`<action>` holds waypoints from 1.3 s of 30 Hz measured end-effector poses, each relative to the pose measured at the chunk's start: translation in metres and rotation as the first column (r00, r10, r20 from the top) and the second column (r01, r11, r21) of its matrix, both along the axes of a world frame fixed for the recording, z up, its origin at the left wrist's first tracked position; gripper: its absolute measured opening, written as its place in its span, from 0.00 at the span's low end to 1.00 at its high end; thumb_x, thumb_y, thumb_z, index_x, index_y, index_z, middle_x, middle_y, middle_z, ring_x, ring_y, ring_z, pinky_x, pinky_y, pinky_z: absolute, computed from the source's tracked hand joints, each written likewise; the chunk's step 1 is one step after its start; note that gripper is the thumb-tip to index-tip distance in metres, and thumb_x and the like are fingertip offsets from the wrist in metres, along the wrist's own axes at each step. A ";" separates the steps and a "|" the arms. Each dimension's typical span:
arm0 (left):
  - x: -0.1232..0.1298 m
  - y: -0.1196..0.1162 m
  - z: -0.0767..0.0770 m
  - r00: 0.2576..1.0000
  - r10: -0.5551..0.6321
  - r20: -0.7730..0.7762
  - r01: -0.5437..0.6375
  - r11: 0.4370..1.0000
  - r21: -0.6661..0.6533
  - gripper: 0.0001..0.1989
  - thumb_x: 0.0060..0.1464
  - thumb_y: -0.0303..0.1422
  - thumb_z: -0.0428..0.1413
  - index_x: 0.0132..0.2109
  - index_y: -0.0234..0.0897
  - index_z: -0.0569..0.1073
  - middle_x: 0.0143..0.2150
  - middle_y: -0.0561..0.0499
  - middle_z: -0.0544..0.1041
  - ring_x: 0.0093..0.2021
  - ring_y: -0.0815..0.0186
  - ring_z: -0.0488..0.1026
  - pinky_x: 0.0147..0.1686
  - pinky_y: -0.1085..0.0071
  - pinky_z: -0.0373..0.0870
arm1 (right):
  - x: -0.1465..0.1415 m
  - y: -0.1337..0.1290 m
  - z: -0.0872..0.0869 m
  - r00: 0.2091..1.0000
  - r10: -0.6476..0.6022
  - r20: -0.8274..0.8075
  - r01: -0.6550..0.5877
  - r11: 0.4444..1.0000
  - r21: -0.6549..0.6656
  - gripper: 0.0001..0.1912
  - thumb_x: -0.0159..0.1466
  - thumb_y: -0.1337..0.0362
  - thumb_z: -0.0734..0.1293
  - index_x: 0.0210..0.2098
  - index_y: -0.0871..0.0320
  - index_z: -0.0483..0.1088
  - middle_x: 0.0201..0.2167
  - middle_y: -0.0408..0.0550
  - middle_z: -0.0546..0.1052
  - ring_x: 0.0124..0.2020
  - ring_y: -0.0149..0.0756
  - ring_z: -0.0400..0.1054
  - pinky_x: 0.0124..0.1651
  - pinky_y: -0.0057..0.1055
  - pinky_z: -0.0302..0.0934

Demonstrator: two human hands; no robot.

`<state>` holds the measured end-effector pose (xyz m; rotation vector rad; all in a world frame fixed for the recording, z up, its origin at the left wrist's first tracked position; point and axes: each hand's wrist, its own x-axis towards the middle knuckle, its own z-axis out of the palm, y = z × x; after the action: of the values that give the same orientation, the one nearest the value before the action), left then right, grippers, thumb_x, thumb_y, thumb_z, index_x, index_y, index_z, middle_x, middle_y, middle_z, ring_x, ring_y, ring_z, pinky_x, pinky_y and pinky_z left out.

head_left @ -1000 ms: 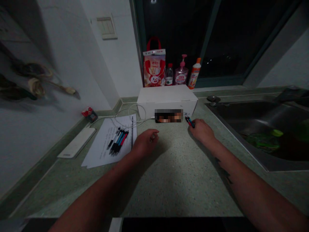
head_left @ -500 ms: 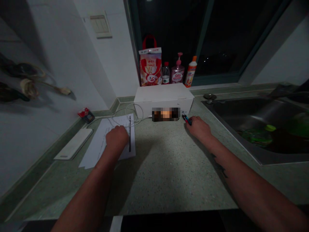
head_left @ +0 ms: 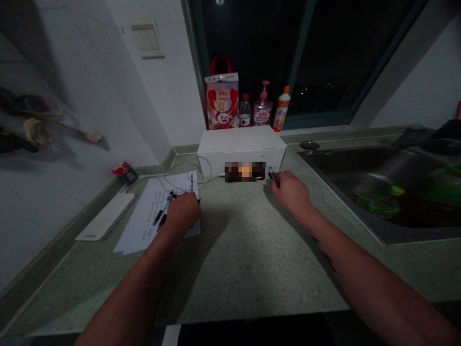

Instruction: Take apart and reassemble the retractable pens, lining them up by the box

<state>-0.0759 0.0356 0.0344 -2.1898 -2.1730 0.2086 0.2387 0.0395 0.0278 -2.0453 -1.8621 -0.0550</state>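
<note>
L hand (head_left: 182, 214) curled over pens (head_left: 159, 217) on paper sheets (head_left: 135, 239), grip unclear; R hand (head_left: 290, 192) pinching pen ends (head_left: 274, 179) (tiny, dark) by white box (head_left: 241, 143).

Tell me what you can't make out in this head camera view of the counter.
All in the head view:
- Pens on the paper: partly hidden by the left hand.
- Small pens: partly hidden by the right hand.
- Object before the white box: pixelated.
- Paper's print: too small to read.
- Green items in the sink: too dim to identify.
</note>
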 end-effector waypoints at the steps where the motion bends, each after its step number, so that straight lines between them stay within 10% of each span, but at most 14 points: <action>1: 0.005 -0.002 -0.001 0.999 -0.035 0.008 0.035 0.999 0.004 0.15 0.59 0.25 0.48 0.47 0.30 0.77 0.45 0.32 0.81 0.47 0.49 0.79 0.42 0.61 0.73 | -0.005 -0.003 0.001 0.999 0.033 -0.023 -0.033 0.999 0.021 0.17 0.71 0.59 0.59 0.51 0.59 0.75 0.48 0.58 0.77 0.45 0.47 0.73 0.44 0.37 0.63; 9: 0.046 -0.026 -0.005 0.926 -0.265 0.269 0.244 0.963 0.112 0.10 0.60 0.26 0.51 0.45 0.33 0.76 0.44 0.39 0.77 0.45 0.53 0.76 0.41 0.63 0.70 | -0.046 -0.028 -0.006 0.874 0.474 -0.105 -0.472 0.880 0.046 0.13 0.71 0.62 0.61 0.46 0.56 0.76 0.42 0.50 0.79 0.45 0.43 0.73 0.45 0.35 0.62; 15: 0.055 -0.028 -0.016 0.616 -0.499 0.609 0.386 0.866 0.319 0.11 0.60 0.27 0.54 0.47 0.38 0.77 0.42 0.45 0.76 0.43 0.57 0.75 0.42 0.62 0.71 | -0.056 -0.033 -0.015 0.722 0.634 -0.278 -0.643 0.762 0.068 0.16 0.69 0.62 0.66 0.55 0.57 0.71 0.46 0.51 0.78 0.43 0.39 0.72 0.45 0.34 0.63; 19: 0.057 -0.028 -0.025 0.449 -0.483 0.752 0.349 0.870 0.350 0.11 0.59 0.28 0.57 0.48 0.39 0.76 0.42 0.46 0.79 0.41 0.59 0.76 0.41 0.64 0.73 | -0.056 -0.030 -0.015 0.659 0.599 -0.455 -0.642 0.763 0.074 0.08 0.68 0.65 0.66 0.45 0.57 0.74 0.39 0.48 0.80 0.40 0.37 0.72 0.43 0.32 0.62; 27: 0.054 -0.022 -0.023 0.564 -0.405 0.719 0.201 0.913 0.356 0.10 0.61 0.29 0.56 0.46 0.40 0.80 0.46 0.47 0.83 0.47 0.57 0.78 0.50 0.60 0.72 | -0.033 -0.001 -0.027 0.490 0.262 -0.832 -0.450 0.893 0.016 0.18 0.67 0.50 0.64 0.27 0.56 0.69 0.22 0.43 0.73 0.22 0.31 0.65 0.27 0.29 0.57; 39: 0.053 -0.016 -0.024 0.448 -0.220 0.867 0.100 0.976 0.195 0.09 0.60 0.30 0.57 0.43 0.39 0.82 0.38 0.51 0.84 0.39 0.62 0.79 0.43 0.66 0.73 | -0.030 -0.001 -0.028 0.416 0.264 -0.870 -0.538 0.843 -0.002 0.10 0.61 0.56 0.71 0.38 0.55 0.72 0.28 0.44 0.76 0.25 0.32 0.68 0.26 0.29 0.60</action>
<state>-0.0225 0.0196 0.0104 -2.7422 -2.1390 -1.3759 0.2090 0.0381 0.0000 -1.2239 -1.6296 1.2121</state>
